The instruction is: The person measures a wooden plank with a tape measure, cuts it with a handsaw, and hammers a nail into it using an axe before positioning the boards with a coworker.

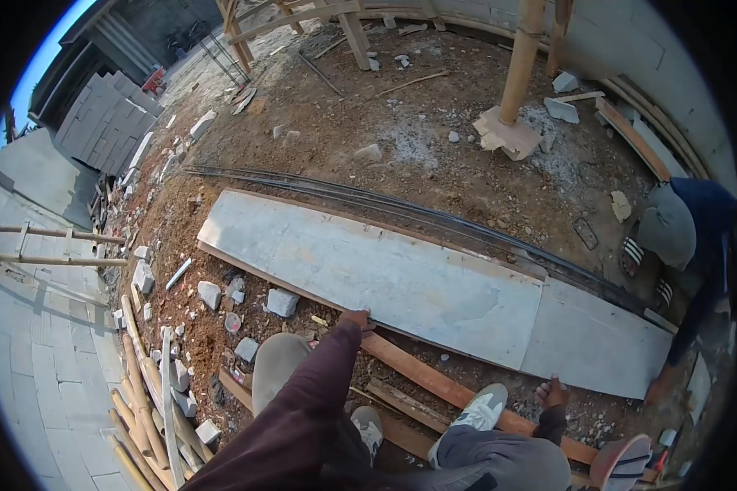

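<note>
A long board panel [385, 274] with a pale, worn face and wooden edging lies slantwise before me. Its right part is a separate greyer sheet [594, 335]. My left hand [356, 318] is closed on the panel's near edge, around its middle. Close against the near edge of the grey sheet is my right hand [553, 394], its fingers curled; whether anything is in them is too small to tell. At the panel's right end, another person's hand [657, 386] reaches down to its corner.
The other person [684, 221] bends at the right. Steel bars [368, 192] lie along the panel's far side. Wooden planks [422, 368] run by my feet; bamboo poles [143, 401] and broken blocks [282, 303] lie left. A bamboo post [522, 74] stands ahead. A bucket [621, 462] sits lower right.
</note>
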Demonstrator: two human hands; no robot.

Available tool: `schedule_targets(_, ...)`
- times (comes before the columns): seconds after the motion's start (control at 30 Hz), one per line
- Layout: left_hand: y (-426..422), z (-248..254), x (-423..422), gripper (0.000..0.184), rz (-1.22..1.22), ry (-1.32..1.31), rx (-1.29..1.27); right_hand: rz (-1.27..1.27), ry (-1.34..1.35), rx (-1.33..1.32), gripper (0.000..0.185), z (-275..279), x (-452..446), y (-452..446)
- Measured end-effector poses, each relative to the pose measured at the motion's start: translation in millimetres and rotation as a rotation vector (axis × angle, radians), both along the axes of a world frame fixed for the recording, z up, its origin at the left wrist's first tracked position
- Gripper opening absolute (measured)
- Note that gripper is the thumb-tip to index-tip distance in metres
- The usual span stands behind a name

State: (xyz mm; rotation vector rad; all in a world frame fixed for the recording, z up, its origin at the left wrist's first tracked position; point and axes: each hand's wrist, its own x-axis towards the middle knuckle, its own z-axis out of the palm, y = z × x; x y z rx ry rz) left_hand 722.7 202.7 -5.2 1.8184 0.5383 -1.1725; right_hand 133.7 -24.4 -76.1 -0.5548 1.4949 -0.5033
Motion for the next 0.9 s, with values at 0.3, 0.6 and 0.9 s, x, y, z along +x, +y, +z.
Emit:
schedule_targets(0.3, 21, -20, 64, 0.035, -0.104, 0.190, -0.066, -0.614, 0.288, -0.256, 0.049, 32, 86, 32)
schedule_targets(0.6, 26, -47, 95, 0.037, -0.135, 0.293, -0.131, -0.472, 0.797, -0.355, 0.084, 41, 83, 14)
schedule_targets(0.9, 16, 1, 31, 0.028, -0.100, 0.142, -0.150, -0.672, 0.253, -0.033, 0.089, 21, 55, 1)
